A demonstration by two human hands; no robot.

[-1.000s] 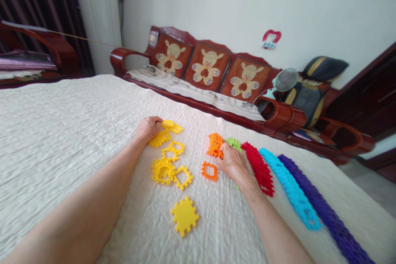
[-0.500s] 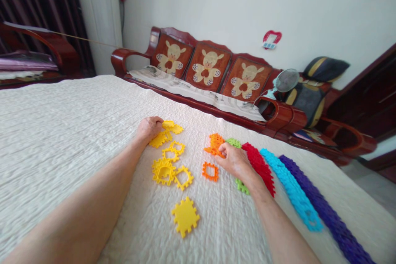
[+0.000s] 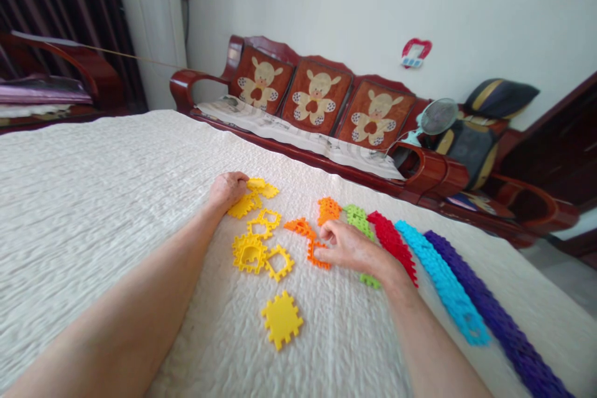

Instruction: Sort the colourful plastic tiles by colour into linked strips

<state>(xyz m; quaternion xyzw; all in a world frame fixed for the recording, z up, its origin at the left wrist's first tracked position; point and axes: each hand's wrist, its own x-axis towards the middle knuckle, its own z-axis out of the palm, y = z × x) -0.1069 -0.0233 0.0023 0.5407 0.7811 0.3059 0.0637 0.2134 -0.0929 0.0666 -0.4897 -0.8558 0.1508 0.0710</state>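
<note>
My left hand (image 3: pixel 228 189) rests at the far end of a row of yellow interlocking tiles, fingers curled closed at the edge of a raised yellow tile (image 3: pixel 256 184). Below it lie yellow frame pieces (image 3: pixel 280 263) and a solid yellow tile (image 3: pixel 282 319). My right hand (image 3: pixel 349 246) is over an orange square frame (image 3: pixel 311 254), thumb across it and apart from the bent index finger. To its left lies a loose orange piece (image 3: pixel 299 227); just beyond is a pile of orange pieces (image 3: pixel 329 209).
Rows of green (image 3: pixel 358 217), red (image 3: pixel 392 242), light blue (image 3: pixel 441 281) and purple pieces (image 3: pixel 494 316) lie to the right on a white quilted cover (image 3: pixel 116 199). A wooden sofa (image 3: pixel 200 78) with bear cushions and a small fan (image 3: pixel 438 116) stand behind.
My right hand has let go of an orange piece, which now lies left of the pile, and has moved down toward the orange square frame. My left hand stays at the yellow tiles.
</note>
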